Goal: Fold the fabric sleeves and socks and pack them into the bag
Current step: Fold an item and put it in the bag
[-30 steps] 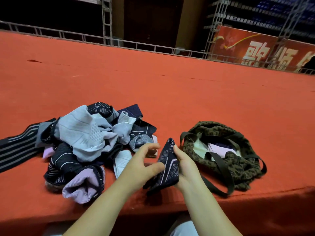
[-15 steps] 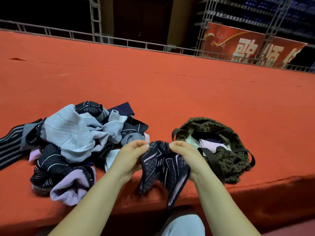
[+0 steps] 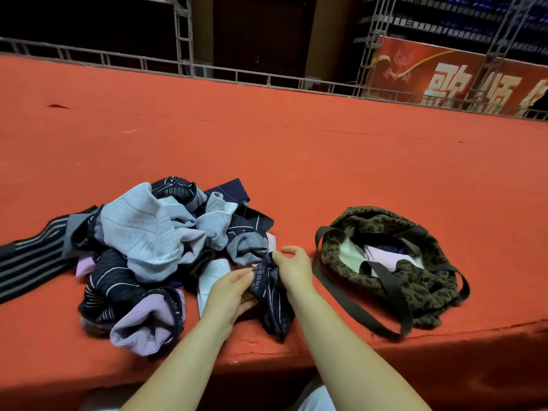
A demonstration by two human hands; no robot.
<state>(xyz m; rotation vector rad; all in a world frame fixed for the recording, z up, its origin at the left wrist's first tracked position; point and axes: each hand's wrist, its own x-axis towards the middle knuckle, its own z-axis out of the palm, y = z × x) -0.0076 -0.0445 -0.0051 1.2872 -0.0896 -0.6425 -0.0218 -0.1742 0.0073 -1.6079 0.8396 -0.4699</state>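
Dark patterned sock (image 3: pixel 271 295), spread wide half a second ago, is now gathered narrow between both hands. Left hand (image 3: pixel 229 292) and right hand (image 3: pixel 292 269) fingers pinch its top edge. Folding under way; bag (image 3: pixel 415 287) lies right of the fingers, pile (image 3: pixel 148 244) left.

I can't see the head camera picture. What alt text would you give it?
Two bare hands, left hand and right hand, hold a dark patterned sock above a red carpeted ledge. A pile of socks and sleeves lies to the left; an open leopard-print bag holding pale folded fabric sits to the right.
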